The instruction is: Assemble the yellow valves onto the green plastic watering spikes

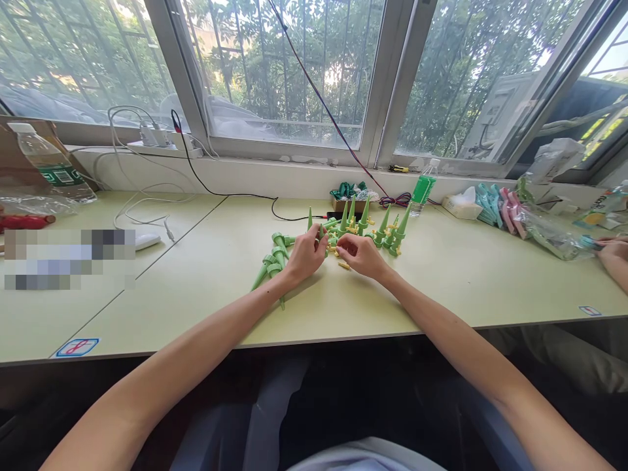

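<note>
My left hand (305, 254) is closed around a green plastic spike (322, 231), whose pointed tip shows above the fingers. Close by on the right, my right hand (364, 255) pinches what looks like a small yellow plastic piece, mostly hidden at the fingertips. Several green spikes (275, 258) lie loose beside my left wrist. Behind and right of my right hand, other green spikes (402, 229) stand point up with yellow pieces at their bases. One loose yellow piece (344, 265) lies on the table between my hands.
The pale table (206, 288) runs along a window sill. At the back are a small box of green wrappings (350, 193), a labelled bottle (424, 186) and a black cable (235, 193). Tissues (464, 203) and bagged items stand right, near another person's hand (613, 258). White cables (142, 203) lie left.
</note>
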Motion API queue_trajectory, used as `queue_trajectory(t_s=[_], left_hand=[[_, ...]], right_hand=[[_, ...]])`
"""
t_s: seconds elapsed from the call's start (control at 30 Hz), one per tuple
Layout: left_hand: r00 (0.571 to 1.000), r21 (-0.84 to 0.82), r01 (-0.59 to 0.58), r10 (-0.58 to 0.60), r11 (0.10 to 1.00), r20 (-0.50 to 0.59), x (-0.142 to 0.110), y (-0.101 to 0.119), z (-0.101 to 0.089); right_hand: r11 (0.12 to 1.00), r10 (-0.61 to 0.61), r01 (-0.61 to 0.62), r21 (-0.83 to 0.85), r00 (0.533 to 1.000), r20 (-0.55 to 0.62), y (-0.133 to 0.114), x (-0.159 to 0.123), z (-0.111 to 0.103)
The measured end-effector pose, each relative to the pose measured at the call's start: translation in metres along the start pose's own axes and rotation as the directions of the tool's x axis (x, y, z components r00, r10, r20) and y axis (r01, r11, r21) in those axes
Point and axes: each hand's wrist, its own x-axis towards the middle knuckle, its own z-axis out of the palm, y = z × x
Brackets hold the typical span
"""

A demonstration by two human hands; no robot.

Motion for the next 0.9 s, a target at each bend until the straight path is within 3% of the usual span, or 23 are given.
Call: queue_trajectory(t_s=[0.9], left_hand=[[0.999,0.053,-0.035,0.034,0.998,0.02,-0.001,0.0012,0.0009]], right_hand=[[1.0,0.014,-0.014,-0.001,0.999,0.051,-0.0016,-0.0004,-0.0021]])
